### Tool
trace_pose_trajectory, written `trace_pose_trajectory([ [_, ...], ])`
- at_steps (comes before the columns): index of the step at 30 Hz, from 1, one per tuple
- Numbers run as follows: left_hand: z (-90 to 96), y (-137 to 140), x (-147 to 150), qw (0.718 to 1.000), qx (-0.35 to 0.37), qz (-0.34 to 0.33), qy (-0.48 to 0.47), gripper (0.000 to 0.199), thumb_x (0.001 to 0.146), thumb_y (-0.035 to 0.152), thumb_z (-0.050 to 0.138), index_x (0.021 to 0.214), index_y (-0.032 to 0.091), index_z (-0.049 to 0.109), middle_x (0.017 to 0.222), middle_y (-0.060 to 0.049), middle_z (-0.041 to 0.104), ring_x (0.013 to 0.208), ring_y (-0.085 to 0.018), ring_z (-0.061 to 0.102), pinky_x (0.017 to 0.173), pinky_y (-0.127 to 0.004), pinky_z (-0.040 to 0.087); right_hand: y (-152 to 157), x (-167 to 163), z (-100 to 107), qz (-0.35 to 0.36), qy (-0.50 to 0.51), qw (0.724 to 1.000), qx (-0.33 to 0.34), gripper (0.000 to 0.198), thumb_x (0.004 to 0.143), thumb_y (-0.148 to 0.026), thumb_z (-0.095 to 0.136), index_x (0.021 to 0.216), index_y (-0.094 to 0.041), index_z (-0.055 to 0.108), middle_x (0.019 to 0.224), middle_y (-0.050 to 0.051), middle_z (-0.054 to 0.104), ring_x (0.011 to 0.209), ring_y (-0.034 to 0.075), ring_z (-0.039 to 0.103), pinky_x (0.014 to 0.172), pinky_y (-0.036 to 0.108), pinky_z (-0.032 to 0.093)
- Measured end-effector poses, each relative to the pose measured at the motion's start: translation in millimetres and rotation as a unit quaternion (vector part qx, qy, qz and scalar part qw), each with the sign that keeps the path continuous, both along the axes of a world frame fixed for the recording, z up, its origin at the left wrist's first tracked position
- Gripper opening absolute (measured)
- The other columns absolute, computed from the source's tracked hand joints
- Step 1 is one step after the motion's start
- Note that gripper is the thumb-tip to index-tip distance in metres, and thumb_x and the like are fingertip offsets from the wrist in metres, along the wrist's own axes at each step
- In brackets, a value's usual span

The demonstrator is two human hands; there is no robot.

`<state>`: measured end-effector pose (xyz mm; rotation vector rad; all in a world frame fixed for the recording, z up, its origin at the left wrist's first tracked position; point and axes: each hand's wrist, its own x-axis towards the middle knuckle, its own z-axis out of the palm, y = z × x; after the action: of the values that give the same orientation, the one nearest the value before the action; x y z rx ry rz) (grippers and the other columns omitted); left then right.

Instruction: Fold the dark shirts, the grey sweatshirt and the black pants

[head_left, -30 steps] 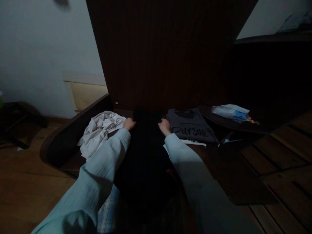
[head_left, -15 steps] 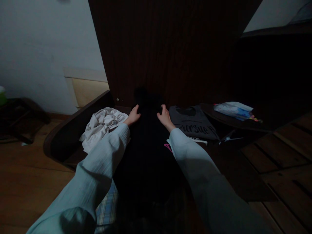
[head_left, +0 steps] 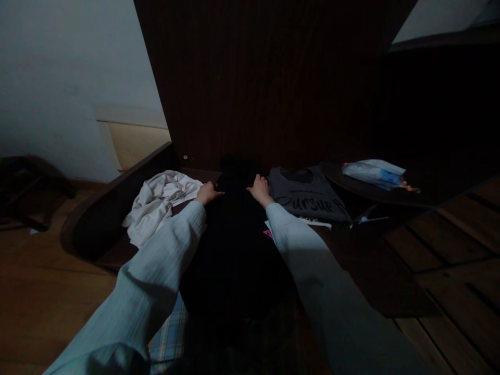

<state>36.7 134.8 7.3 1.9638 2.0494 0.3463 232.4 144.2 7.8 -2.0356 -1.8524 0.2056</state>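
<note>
A black garment (head_left: 234, 250) with a small pink print lies lengthwise in front of me, its folds hard to see in the dark. At its left edge, my left hand (head_left: 208, 193) has the thumb over the cloth and the fingers curled at the side. Opposite it, my right hand (head_left: 260, 190) grips the right edge in the same way. Beside my left hand is a crumpled white cloth (head_left: 160, 200). To the right of my right hand rests a folded dark grey T-shirt (head_left: 308, 195) with black lettering.
A dark wooden panel (head_left: 269, 78) rises behind the clothes. The bench's raised side (head_left: 94, 224) curves round on the left. On the right, a plastic packet (head_left: 375, 174) lies on a rounded shelf, above wooden slats (head_left: 457, 239). A dark stool (head_left: 31, 182) stands far left.
The far end of the black garment, bunched and raised before, now lies lower and flatter. Both hands have come slightly towards me along its edges. The view has shifted a little.
</note>
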Motion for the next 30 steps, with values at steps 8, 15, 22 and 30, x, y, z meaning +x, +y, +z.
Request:
trace_pose_trajectory([
  [8, 4.2, 5, -1, 0.997, -0.067, 0.038, -0.001, 0.046, 0.064, 0.049, 0.063, 0.093, 0.013, 0.061, 0.101, -0.016, 0.064, 0.096, -0.028, 0.058, 0.067, -0.026, 0.044, 2, 9, 18, -0.112, 0.061, 0.981, -0.146, 0.057, 0.065, -0.024, 0.068, 0.114, -0.003, 0.046, 0.109, 0.024, 0.057, 0.103, 0.030, 0.055, 0.081, 0.036, 0.045],
  [15, 6.1, 6, -2, 0.995, -0.090, 0.030, 0.005, 0.043, 0.066, 0.044, 0.062, 0.092, 0.010, 0.064, 0.096, -0.016, 0.065, 0.092, -0.027, 0.060, 0.064, -0.025, 0.044, 9, 6, 17, -0.137, 0.047, 0.979, -0.143, 0.077, 0.061, -0.024, 0.072, 0.124, 0.002, 0.035, 0.111, 0.030, 0.053, 0.105, 0.032, 0.054, 0.080, 0.038, 0.046],
  [22, 14.1, -15, -15, 0.996, -0.077, 0.035, 0.031, 0.041, 0.071, 0.042, 0.055, 0.096, 0.010, 0.062, 0.101, -0.016, 0.063, 0.095, -0.028, 0.058, 0.066, -0.027, 0.044, 8, 10, 12, -0.058, 0.072, 0.982, -0.167, 0.038, 0.072, -0.029, 0.061, 0.100, -0.004, 0.057, 0.082, 0.016, 0.067, 0.083, 0.022, 0.064, 0.067, 0.025, 0.048],
  [30, 17.1, -13, -36, 0.993, -0.119, 0.002, -0.001, 0.037, 0.065, 0.050, 0.061, 0.066, 0.013, 0.059, 0.067, -0.008, 0.062, 0.069, -0.022, 0.059, 0.052, -0.024, 0.037, -4, 4, 29, -0.064, -0.032, 0.978, -0.197, 0.054, 0.070, -0.043, 0.061, 0.109, -0.005, 0.056, 0.111, 0.020, 0.057, 0.104, 0.027, 0.054, 0.076, 0.029, 0.045],
])
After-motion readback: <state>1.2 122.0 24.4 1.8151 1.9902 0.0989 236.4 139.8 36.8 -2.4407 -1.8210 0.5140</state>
